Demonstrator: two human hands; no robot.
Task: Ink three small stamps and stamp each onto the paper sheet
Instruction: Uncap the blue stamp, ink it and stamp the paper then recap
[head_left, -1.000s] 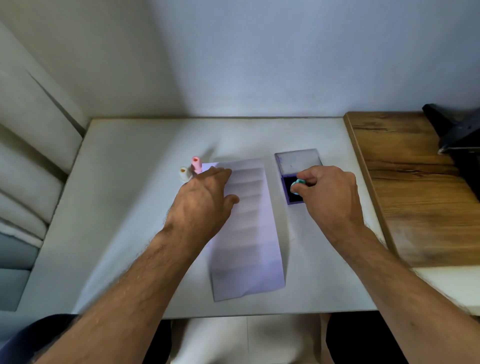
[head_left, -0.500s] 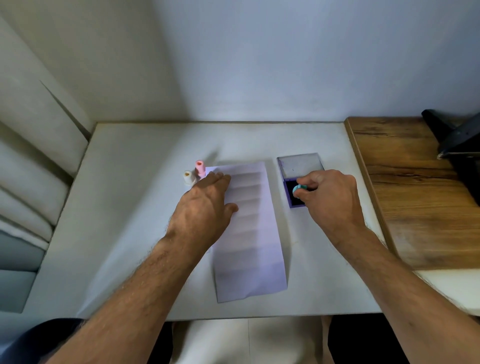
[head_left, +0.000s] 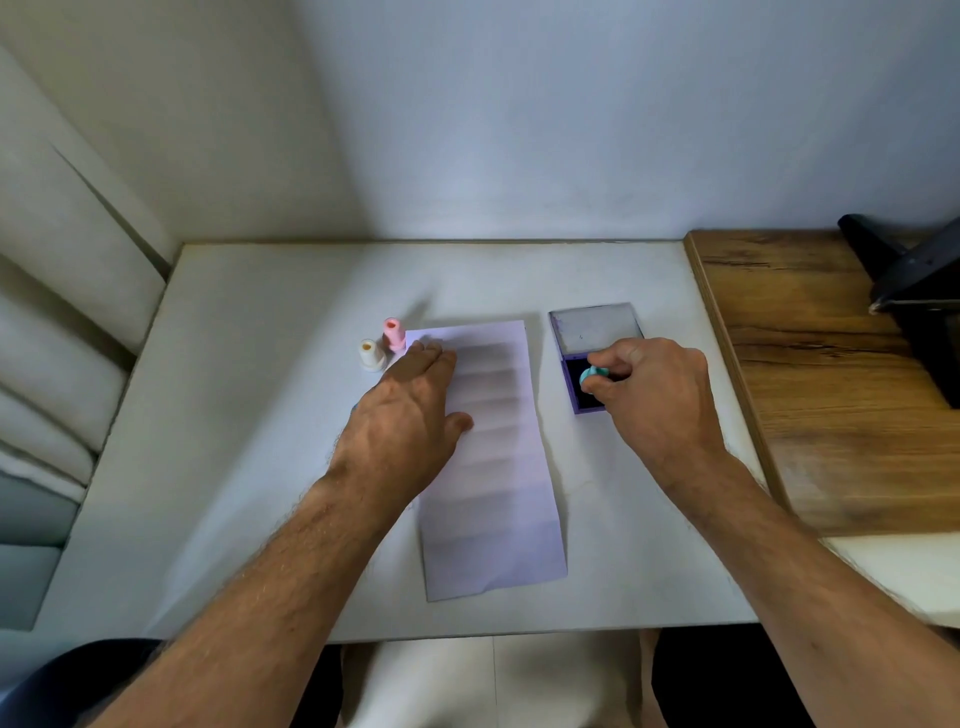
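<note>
The white table (head_left: 270, 415) carried the creased paper sheet (head_left: 493, 467), which the left hand (head_left: 410, 410) pinned flat with fingers spread and grasping nothing. The right hand (head_left: 649, 395) pinched the teal stamp (head_left: 592, 375) onto the open ink pad (head_left: 582, 384) (first inking, apparently). The pink stamp (head_left: 393, 333) and white stamp (head_left: 370, 354) waited beside the sheet. Next would come lifting and pressing squarely on paper.

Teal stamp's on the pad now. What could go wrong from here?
1. The paper is creased and held only near its top left by the left hand; it may shift or print patchily.
2. The pink stamp and white stamp stand by the fingertips; a nudge could topple them.
3. The inked teal stamp could smear crossing over.
</note>
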